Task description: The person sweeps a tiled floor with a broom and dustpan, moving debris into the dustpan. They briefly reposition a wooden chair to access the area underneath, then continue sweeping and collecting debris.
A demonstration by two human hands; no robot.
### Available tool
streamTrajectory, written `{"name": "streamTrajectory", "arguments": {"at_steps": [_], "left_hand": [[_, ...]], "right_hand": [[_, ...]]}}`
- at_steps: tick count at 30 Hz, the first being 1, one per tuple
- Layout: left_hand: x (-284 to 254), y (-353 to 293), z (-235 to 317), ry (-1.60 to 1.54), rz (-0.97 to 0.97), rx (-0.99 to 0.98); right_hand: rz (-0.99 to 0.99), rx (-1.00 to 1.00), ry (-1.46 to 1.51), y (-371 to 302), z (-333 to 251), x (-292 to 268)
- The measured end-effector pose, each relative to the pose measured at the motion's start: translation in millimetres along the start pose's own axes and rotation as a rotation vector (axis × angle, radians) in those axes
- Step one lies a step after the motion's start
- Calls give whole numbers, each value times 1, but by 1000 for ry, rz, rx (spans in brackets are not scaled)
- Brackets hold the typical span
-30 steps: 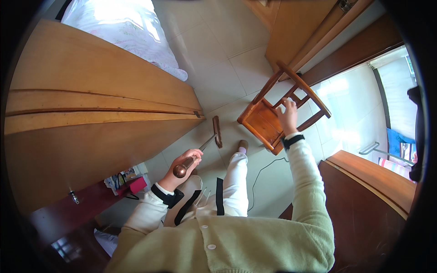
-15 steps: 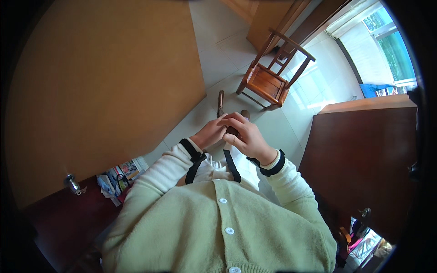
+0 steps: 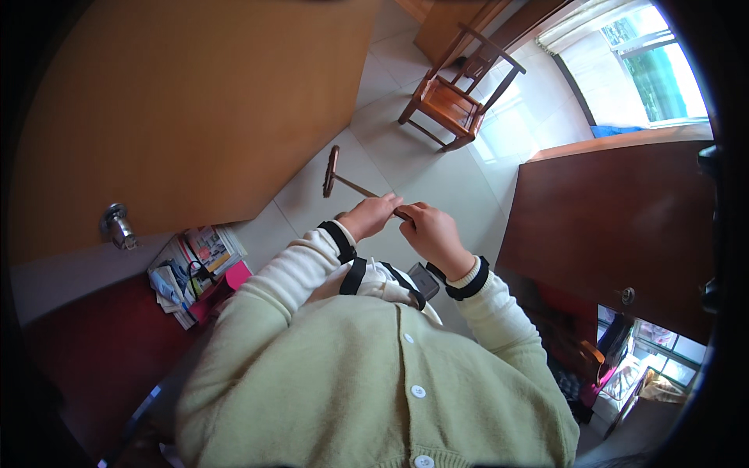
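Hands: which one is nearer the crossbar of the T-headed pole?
The left hand: it is at the T-headed pole closer to its crossbar; the right hand sits farther up the pole.

The broom (image 3: 332, 172) extends forward-left from the left hand (image 3: 368, 217) and right hand (image 3: 434, 232). The chair (image 3: 447, 104) stands on the floor (image 3: 437, 183), ahead and right of the broom. The left door (image 3: 195, 101) and right door (image 3: 608, 218) flank the floor; the window (image 3: 654, 82) lies beyond the latter.

A wooden chair (image 3: 448, 104) stands upright ahead.
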State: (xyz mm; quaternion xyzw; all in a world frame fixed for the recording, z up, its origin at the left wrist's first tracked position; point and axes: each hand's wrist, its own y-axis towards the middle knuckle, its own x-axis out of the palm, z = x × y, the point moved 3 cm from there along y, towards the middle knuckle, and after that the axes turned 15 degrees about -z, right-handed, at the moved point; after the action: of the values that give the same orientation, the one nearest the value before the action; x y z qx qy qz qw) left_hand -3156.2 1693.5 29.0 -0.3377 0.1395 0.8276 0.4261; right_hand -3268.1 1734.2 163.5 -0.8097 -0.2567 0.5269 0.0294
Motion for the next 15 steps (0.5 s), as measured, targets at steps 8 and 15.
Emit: {"name": "streamTrajectory", "arguments": {"at_steps": [8, 15], "left_hand": [[112, -105, -1, -16, -80, -78], [183, -214, -8, -45, -60, -170]], "right_hand": [[-267, 168, -194, -46, -7, 149], [-193, 28, -47, -117, -54, 242]]}}
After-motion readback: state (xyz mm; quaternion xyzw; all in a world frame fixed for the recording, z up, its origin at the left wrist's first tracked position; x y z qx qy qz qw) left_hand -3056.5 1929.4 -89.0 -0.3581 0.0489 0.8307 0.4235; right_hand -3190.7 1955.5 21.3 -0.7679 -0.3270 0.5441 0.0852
